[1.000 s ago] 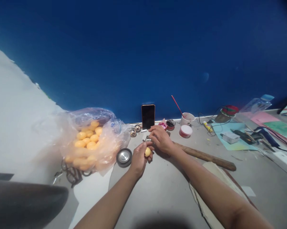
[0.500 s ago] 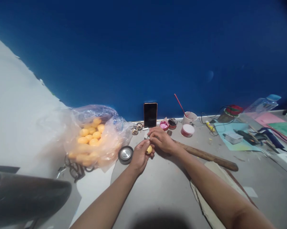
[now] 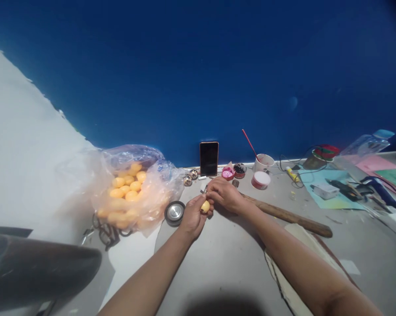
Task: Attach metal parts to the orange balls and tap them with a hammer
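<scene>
My left hand (image 3: 192, 219) is closed around a small yellow ball (image 3: 205, 206), which shows a dark spot near its lower end. Just above the ball, my right hand (image 3: 225, 194) has its fingers pinched together close to the left fingertips. A tiny shiny bit shows between the two hands, too small to name. Left of my left hand lies a round black-rimmed dish with a silver centre (image 3: 175, 213). Behind the hands, a phone (image 3: 209, 159) leans upright against the blue wall.
At left sits a clear plastic bag (image 3: 165, 184) of orange-yellow balls, with black-handled scissors (image 3: 107, 235) below. A wooden stick (image 3: 290, 216) lies under my right forearm. Beyond are small tubs of pink (image 3: 228, 173) and black bits (image 3: 239, 170), and a white cup (image 3: 264, 162) with a red stick.
The view has shifted slightly, so the table things sit a little further right. Both hands keep nearly the same pose; the ball appears slightly turned, its dark spot now showing.
</scene>
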Motion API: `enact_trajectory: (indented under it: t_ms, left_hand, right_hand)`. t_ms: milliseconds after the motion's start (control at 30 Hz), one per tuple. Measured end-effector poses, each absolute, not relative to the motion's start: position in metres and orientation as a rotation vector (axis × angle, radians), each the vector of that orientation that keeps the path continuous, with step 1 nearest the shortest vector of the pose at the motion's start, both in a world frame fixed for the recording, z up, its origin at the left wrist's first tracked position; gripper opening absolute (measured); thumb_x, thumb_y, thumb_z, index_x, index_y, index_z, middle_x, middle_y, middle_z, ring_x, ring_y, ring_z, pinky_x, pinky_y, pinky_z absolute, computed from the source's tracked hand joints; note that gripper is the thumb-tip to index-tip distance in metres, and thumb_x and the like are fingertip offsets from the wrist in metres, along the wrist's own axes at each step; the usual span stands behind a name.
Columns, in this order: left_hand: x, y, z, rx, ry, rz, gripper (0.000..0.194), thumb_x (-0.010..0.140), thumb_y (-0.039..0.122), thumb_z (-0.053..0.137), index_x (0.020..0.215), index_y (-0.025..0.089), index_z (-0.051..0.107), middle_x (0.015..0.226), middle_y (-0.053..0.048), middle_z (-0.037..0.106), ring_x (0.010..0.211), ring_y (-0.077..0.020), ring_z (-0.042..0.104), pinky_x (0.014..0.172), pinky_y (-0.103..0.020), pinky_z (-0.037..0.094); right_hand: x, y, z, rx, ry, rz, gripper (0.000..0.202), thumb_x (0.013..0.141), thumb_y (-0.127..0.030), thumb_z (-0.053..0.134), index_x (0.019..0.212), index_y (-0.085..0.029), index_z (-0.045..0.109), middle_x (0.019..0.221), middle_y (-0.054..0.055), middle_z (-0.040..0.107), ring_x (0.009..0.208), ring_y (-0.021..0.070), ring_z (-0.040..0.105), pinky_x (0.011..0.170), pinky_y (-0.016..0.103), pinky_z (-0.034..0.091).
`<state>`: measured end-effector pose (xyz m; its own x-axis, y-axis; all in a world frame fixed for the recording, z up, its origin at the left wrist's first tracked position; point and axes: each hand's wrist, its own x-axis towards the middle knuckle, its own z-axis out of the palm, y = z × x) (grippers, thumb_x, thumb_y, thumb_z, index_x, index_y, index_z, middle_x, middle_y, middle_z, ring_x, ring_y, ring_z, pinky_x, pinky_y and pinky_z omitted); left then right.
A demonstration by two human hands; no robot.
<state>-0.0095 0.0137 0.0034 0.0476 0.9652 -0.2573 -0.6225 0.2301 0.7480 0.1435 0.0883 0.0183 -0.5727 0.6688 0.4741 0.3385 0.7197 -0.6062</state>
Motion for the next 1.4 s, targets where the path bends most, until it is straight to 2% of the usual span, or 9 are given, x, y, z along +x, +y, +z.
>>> enact_trajectory:
  t_ms: [200,367,600,767,967,1067,1167,1233,1400]
  left_hand:
    - [-0.009,0.014,0.003,0.522,0.867,1.305,0.04,0.069,0.041,0.093,0.082,0.011,0.07,0.072,-0.003,0.066,0.059,-0.0108,0.058,0.053,-0.022,0.038]
    - [-0.007,0.014,0.005,0.505,0.872,1.323,0.042,0.068,0.043,0.094,0.08,0.012,0.068,0.068,-0.002,0.065,0.058,-0.011,0.058,0.053,-0.023,0.038]
    - [-0.007,0.013,0.005,0.518,0.872,1.324,0.045,0.067,0.045,0.096,0.081,0.013,0.068,0.07,-0.001,0.066,0.058,-0.0107,0.058,0.054,-0.023,0.039]
    - [-0.008,0.013,0.005,0.494,0.873,1.312,0.048,0.065,0.046,0.097,0.086,0.012,0.069,0.072,-0.001,0.066,0.059,-0.0106,0.059,0.054,-0.022,0.039]
    - [-0.008,0.013,0.005,0.495,0.896,1.296,0.048,0.065,0.045,0.097,0.085,0.012,0.069,0.073,-0.001,0.066,0.059,-0.0108,0.06,0.054,-0.022,0.041]
    - [-0.008,0.013,0.005,0.502,0.896,1.291,0.049,0.064,0.046,0.097,0.086,0.012,0.07,0.073,-0.002,0.066,0.059,-0.0108,0.06,0.054,-0.022,0.04]
    - [-0.009,0.013,0.005,0.502,0.88,1.289,0.05,0.065,0.046,0.098,0.088,0.012,0.07,0.074,-0.002,0.067,0.06,-0.0103,0.06,0.054,-0.022,0.04]
    - [-0.009,0.013,0.005,0.513,0.856,1.296,0.049,0.065,0.046,0.099,0.087,0.013,0.07,0.073,-0.001,0.066,0.06,-0.01,0.058,0.055,-0.022,0.04]
    - [-0.01,0.013,0.004,0.521,0.822,1.308,0.049,0.063,0.046,0.1,0.08,0.016,0.066,0.067,0.002,0.062,0.058,-0.0101,0.055,0.056,-0.023,0.04]
  right_hand:
    - [0.147,0.088,0.017,-0.747,-2.243,0.556,0.012,0.099,-0.019,0.074,0.087,-0.021,0.073,0.091,0.004,0.075,0.094,0.0214,0.066,0.087,0.034,0.05]
    - [0.151,0.09,0.018,-0.685,-2.257,0.578,0.007,0.095,-0.016,0.077,0.092,-0.021,0.076,0.095,0.005,0.078,0.097,0.0224,0.069,0.089,0.035,0.052]
    - [0.15,0.089,0.019,-0.745,-2.169,0.673,0.006,0.094,-0.018,0.077,0.089,-0.022,0.077,0.091,0.004,0.078,0.089,0.0202,0.069,0.084,0.033,0.05]
    - [0.15,0.092,0.013,-0.864,-2.073,0.524,0.011,0.092,-0.013,0.073,0.085,-0.021,0.075,0.085,0.003,0.076,0.083,0.0194,0.068,0.08,0.032,0.05]
    - [0.154,0.102,0.002,-0.899,-2.196,0.289,0.008,0.091,-0.014,0.078,0.095,-0.022,0.078,0.096,0.008,0.079,0.098,0.0265,0.069,0.09,0.038,0.052]
    - [0.155,0.102,0.003,-0.88,-2.154,0.262,0.004,0.094,-0.018,0.076,0.092,-0.021,0.078,0.095,0.009,0.08,0.097,0.0267,0.069,0.091,0.039,0.052]
    - [0.154,0.095,0.012,-0.882,-2.029,0.326,0.011,0.097,-0.019,0.071,0.088,-0.022,0.078,0.087,0.006,0.079,0.086,0.0228,0.07,0.085,0.036,0.052]
    - [0.153,0.088,0.02,-0.826,-2.017,0.459,0.009,0.094,-0.019,0.074,0.087,-0.022,0.078,0.084,0.003,0.079,0.079,0.0192,0.07,0.078,0.031,0.051]
    - [0.153,0.08,0.031,-0.751,-2.147,0.719,0.003,0.091,-0.022,0.08,0.093,-0.022,0.081,0.091,0.002,0.08,0.081,0.017,0.071,0.074,0.027,0.049]
